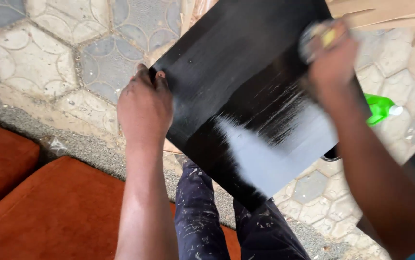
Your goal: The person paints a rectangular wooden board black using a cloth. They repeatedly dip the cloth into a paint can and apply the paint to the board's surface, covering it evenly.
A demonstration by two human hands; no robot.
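Observation:
A black painted board [236, 82] rests tilted over my knees, its near part glossy and reflecting light. My left hand [144, 107] grips the board's left edge, fingers curled over it. My right hand [333, 60] is at the board's upper right, closed around a blurred pale pad with a yellowish patch [319, 38], pressed against the black surface. Streaky marks run across the board just below that hand.
Dark trousers [202, 216] flecked with paint show below the board. An orange-brown cushion [58, 212] lies lower left. A green plastic bottle [380, 108] lies on the patterned hexagon paving [48, 53] at right. Pale wooden boards [385, 12] sit at top right.

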